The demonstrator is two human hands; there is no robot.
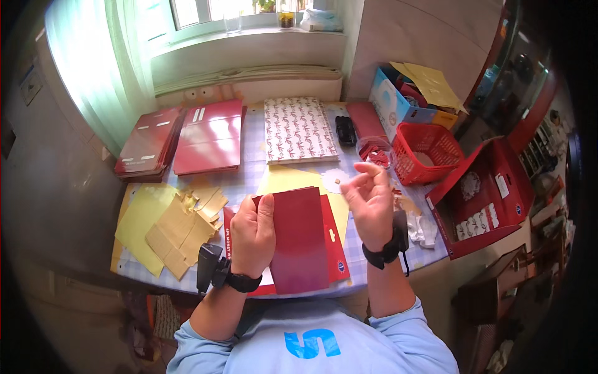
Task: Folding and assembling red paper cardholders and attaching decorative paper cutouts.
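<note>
My left hand [256, 237] grips the left edge of a flat dark red cardboard piece [300, 243], thumb on its front face. The piece is tilted up near the table's front edge. Behind it lies a brighter red printed cardboard sheet [337, 249] with a hang hole, partly covered. My right hand [372, 209] is raised to the right of the held piece, not touching it. Its fingers are bent and apart, slightly blurred, with nothing visible between them. Just left of it, a small brown square [337, 181] lies on a white scalloped paper [330, 175].
Stacks of red cardboard [208, 137] and a patterned white stack [299, 131] stand at the back. Beside them lie a black object [345, 131] and a red basket [430, 134]. An open red box [479, 199] sits right; torn brown cardboard [180, 234] lies left.
</note>
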